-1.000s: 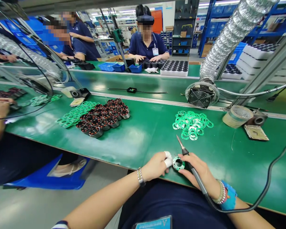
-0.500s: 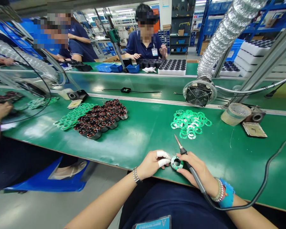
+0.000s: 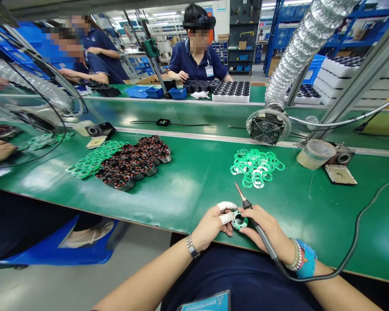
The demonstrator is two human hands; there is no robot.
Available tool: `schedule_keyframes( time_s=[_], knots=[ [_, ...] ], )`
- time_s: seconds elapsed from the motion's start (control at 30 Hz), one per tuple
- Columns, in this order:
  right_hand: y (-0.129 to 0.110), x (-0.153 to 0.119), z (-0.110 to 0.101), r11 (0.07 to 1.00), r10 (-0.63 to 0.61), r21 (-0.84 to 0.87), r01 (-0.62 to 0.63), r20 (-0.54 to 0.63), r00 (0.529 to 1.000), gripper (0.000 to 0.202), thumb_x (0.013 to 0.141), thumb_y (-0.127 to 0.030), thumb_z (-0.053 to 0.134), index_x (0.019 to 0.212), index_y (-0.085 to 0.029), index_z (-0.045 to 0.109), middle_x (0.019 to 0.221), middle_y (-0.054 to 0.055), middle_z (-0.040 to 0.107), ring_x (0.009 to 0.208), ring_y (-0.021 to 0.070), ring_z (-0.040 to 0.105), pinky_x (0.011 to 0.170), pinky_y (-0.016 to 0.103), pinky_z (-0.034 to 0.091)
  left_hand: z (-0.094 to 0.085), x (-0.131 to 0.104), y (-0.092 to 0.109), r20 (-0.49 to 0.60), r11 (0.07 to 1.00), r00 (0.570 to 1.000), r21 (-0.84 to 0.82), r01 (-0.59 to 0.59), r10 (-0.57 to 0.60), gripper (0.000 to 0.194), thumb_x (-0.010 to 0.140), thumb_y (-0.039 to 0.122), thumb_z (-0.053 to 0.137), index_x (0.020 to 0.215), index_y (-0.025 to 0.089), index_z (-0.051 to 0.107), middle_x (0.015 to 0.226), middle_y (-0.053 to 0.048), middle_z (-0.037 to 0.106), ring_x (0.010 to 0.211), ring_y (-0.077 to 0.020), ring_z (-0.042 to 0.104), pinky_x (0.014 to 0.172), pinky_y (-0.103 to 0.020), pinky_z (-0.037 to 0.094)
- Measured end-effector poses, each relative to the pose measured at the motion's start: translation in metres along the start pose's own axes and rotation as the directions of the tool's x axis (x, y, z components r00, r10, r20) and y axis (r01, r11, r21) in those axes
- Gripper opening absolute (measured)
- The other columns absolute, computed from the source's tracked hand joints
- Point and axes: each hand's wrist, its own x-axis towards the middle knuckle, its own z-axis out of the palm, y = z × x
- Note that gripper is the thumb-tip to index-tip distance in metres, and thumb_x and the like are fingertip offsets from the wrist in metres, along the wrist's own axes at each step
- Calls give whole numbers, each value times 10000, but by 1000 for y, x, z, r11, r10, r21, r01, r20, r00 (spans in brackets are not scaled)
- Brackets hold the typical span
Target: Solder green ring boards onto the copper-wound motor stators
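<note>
At the bench's near edge, my left hand (image 3: 212,224), with white wraps on two fingers, closes on the left side of a green ring-shaped circuit board (image 3: 236,223). Whether a motor part sits under the ring I cannot tell. My right hand (image 3: 266,229) grips a soldering iron (image 3: 264,238), its bare tip pointing up and away over the bench. The thumb and forefinger of that hand also touch the ring's right side. Beyond the iron's tip lies a loose pile of similar green ring boards (image 3: 256,166).
Rows of copper-wound stators (image 3: 134,162) stand to the left, beside more green boards (image 3: 92,160). A fume fan (image 3: 266,129), a cloudy tub (image 3: 316,154) and a soldering iron stand (image 3: 342,156) are at the right. The iron's cable (image 3: 353,246) loops over my right forearm. Co-workers sit opposite and at left.
My left hand has moved slightly right, its wrapped fingers further over the ring's edge. The right hand keeps the iron and the ring nearly still. The view has shifted a little.
</note>
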Motion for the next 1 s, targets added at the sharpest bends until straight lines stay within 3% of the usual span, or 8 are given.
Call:
schedule_keyframes(
  time_s=[0.17, 0.4, 0.57, 0.63, 0.7, 0.83, 0.93, 1.0],
  knots=[
    [-4, 1, -15, 998, 48, 39, -52, 99, 994, 355, 817, -169, 572, 1151, -205, 459, 1121, 98, 562, 1033, 194, 543, 899, 334, 457, -3, -15, -10, 8, 945, 989, 294, -142, 146, 204, 815, 316, 532, 886, 131, 579, 753, -51, 638, 694, -140, 615, 687, -272, 505],
    [-10, -7, -9, 997, 66, -39, -65, 17, 998, 338, 828, -188, 570, 1153, -203, 477, 973, 80, 578, 863, 183, 570, 763, 310, 497, -3, -17, -8, 70, 569, 919, 766, -298, 387, 181, 839, 252, 445, 812, 157, 597, 771, -63, 611, 716, -176, 575, 712, -330, 472],
    [-10, -7, -6, 998, 59, -29, -59, 3, 998, 323, 828, -153, 561, 1136, -207, 484, 959, 68, 577, 851, 173, 564, 751, 292, 492, -3, -6, -4, 67, 903, 997, 427, -49, 22, 226, 861, 312, 369, 742, 159, 484, 612, 1, 521, 483, -114, 534, 452, -230, 457],
    [-10, -7, -7, 999, 47, -21, -47, -7, 999, 323, 822, -144, 567, 1129, -207, 485, 971, 67, 585, 863, 173, 563, 761, 291, 490, -7, -6, -4, 99, 908, 995, 414, -60, 20, 222, 866, 334, 386, 806, 154, 501, 650, -9, 543, 521, -121, 555, 452, -223, 462],
    [-11, -6, -8, 1000, 26, -12, -26, -10, 1000, 320, 820, -138, 570, 1120, -207, 484, 989, 68, 597, 873, 174, 561, 771, 292, 489, -13, -7, -3, 155, 777, 971, 582, -238, 181, 195, 859, 320, 448, 904, 157, 544, 748, -39, 596, 648, -143, 587, 559, -249, 491],
    [-12, -6, -9, 1000, 13, -10, -13, -22, 1000, 318, 813, -133, 578, 1110, -201, 487, 989, 68, 609, 864, 171, 561, 766, 290, 493, -24, -7, 0, 348, 368, 837, 778, -509, 423, 177, 877, 234, 443, 924, 179, 605, 876, -64, 630, 801, -161, 575, 742, -288, 464],
    [-12, -6, -8, 1000, 14, -13, -15, -27, 1000, 310, 813, -140, 579, 1104, -201, 492, 1004, 70, 613, 871, 167, 566, 776, 289, 496, -23, -4, 3, 399, 270, 815, 803, -532, 420, 214, 887, 212, 390, 862, 165, 597, 818, -63, 612, 740, -153, 556, 691, -274, 454],
    [-11, -5, -8, 1000, 14, -18, -14, -31, 999, 302, 814, -148, 576, 1100, -204, 494, 1005, 67, 616, 871, 164, 573, 778, 285, 499, -17, -2, 4, 350, 308, 847, 819, -484, 400, 187, 858, 208, 403, 775, 162, 564, 754, -50, 583, 683, -146, 537, 651, -270, 446]
  ],
)
